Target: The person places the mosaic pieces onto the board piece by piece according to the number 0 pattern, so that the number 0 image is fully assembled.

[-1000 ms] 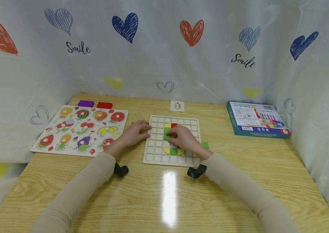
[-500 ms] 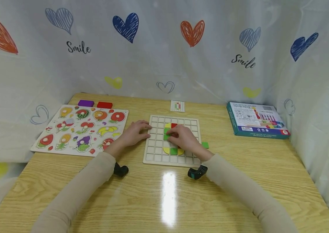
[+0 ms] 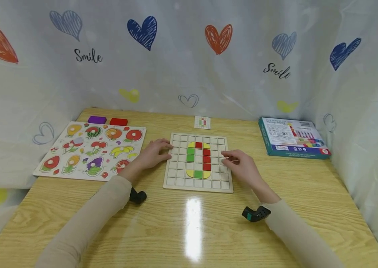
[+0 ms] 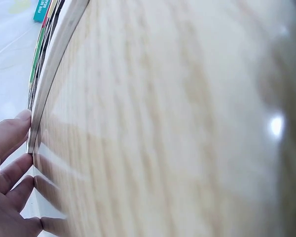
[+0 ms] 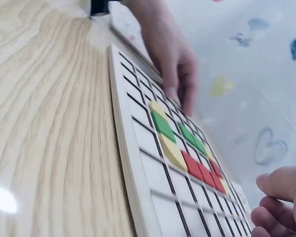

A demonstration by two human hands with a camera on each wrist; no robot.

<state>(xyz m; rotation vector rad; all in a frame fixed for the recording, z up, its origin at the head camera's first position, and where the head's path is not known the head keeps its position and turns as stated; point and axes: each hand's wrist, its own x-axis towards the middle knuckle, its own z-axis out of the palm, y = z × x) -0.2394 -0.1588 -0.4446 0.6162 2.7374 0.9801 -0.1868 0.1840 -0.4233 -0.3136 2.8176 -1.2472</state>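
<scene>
Table (image 3: pixel 276 208): pale wood grain, glare at near centre; fruit puzzle (image 3: pixel 92 149) at left, box (image 3: pixel 292 137) at far right, small card (image 3: pixel 202 122) beyond the grid board.

Grid board (image 3: pixel 198 163): square, at table centre, between both hands; tiles (image 3: pixel 198 159) form an upright oval outline, long axis running away from the person; red at top and right, green at left and bottom, yellow corners.

Left hand (image 3: pixel 152 153): fingers straight, resting on the board's left edge, holding nothing.

Right hand (image 3: pixel 242 167): at the board's right edge, fingers loosely curled; whether it pinches anything, cannot tell.
</scene>
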